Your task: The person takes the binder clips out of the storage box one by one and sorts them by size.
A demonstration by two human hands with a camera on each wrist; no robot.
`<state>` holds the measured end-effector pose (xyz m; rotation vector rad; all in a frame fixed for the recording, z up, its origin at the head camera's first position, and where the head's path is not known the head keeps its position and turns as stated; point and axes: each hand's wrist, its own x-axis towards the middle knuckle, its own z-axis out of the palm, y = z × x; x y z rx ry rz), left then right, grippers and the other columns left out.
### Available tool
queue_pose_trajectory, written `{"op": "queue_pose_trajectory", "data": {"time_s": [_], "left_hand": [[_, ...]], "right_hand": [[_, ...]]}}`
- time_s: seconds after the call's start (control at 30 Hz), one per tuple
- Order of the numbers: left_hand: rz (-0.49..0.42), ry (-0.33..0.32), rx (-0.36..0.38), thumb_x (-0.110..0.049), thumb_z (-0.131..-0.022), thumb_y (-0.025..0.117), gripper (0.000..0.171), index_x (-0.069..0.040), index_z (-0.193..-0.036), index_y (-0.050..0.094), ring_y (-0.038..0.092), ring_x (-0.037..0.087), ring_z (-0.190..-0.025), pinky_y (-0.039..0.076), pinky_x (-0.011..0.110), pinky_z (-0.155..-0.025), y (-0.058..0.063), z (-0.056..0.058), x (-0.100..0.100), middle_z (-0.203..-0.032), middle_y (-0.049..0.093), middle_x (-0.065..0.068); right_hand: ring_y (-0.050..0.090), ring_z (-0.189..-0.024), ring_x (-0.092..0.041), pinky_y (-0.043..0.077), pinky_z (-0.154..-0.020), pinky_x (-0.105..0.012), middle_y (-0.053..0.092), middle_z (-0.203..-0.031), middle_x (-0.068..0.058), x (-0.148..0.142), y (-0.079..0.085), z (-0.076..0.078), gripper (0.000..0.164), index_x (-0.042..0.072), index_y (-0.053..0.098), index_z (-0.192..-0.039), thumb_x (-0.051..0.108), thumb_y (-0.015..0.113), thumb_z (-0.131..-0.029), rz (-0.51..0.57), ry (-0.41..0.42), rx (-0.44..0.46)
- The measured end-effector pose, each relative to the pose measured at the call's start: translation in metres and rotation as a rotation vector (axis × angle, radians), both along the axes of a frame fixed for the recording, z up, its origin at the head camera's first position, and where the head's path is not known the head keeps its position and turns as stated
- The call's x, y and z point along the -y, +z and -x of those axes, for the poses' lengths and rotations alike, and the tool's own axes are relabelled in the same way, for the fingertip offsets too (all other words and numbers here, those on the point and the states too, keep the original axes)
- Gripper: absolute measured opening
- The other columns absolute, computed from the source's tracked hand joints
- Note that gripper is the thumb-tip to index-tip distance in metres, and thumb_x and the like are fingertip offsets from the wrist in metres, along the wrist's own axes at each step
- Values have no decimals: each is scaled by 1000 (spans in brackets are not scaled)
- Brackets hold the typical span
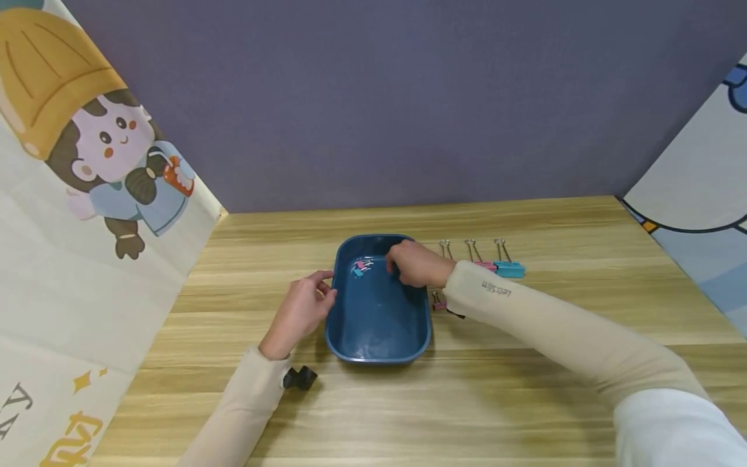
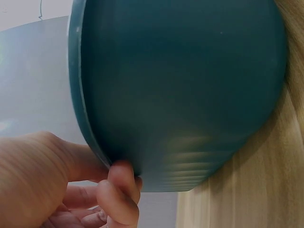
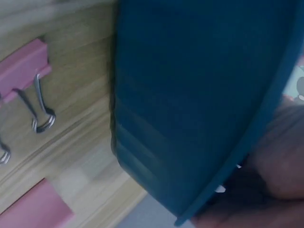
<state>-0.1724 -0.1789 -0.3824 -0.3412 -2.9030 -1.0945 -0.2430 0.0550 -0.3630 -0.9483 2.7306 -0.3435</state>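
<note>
A deep blue plastic tray [image 1: 379,324] sits on the wooden table. My left hand [image 1: 303,305] pinches its left rim, thumb and fingers on either side of the edge in the left wrist view. Over the right rim reaches my right hand [image 1: 419,263], fingers bent down inside the tray. Small light glints show by its shadowed fingers in the right wrist view; I cannot tell whether they hold something. Several small pink and turquoise binder clips [image 1: 359,271] lie together in the tray's far left part.
Right of the tray stand larger binder clips, a turquoise one [image 1: 510,270] and a pink one [image 1: 486,266], handles pointing away. Another clip's wire handles [image 1: 446,246] show beyond my right hand. A small dark pink clip [image 1: 439,302] lies by the tray's right side. A grey-purple panel [image 1: 408,110] backs the table.
</note>
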Motion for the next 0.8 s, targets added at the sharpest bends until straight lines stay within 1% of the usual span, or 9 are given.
{"op": "queue_pose_trajectory", "data": {"time_s": [0.07,0.2,0.37,0.43,0.63,0.8], "left_hand": [[4,2,1,-8,-89,63,36,4,-123,58,55,12,-60,46,27,-50,1,-1,0,-80,60,6],[3,2,-6,-7,-89,62,35,4,-122,58,55,13,-59,46,27,-49,1,-1,0,-80,60,6],[-1,-7,-20,-6,-88,62,35,5,-121,58,55,12,-58,46,27,-49,0,0,0,-79,60,6],[2,-10,-20,-6,-88,63,35,6,-121,58,55,12,-59,46,26,-49,0,0,0,-79,60,6],[0,-9,-12,-6,-89,62,35,5,-121,58,55,12,-59,46,26,-50,1,0,0,-79,60,6],[-7,-9,-9,-6,-89,62,35,6,-122,58,55,12,-59,46,26,-50,0,0,1,-79,60,6]], "right_hand": [[57,-80,-22,49,-69,-32,65,-97,-10,3,0,1,28,3,69,-98,-12,56,-79,-33,-7,-2],[57,-76,-21,50,-70,-32,64,-86,-7,7,-1,2,20,3,69,-92,-9,60,-80,-77,-14,-15],[53,-68,-19,48,-65,-32,58,-72,-2,11,-3,4,12,4,67,-83,-7,61,-82,-88,-29,-11],[52,-67,-19,47,-64,-31,57,-71,-2,12,-4,5,13,4,67,-81,-7,60,-82,-85,-37,-7],[52,-70,-18,47,-66,-31,58,-76,-3,14,-4,5,18,5,67,-82,-11,57,-80,-58,-49,-2],[47,-62,-17,43,-58,-30,52,-65,-3,18,-5,3,21,7,59,-70,-10,56,-82,-68,-63,-15]]}}
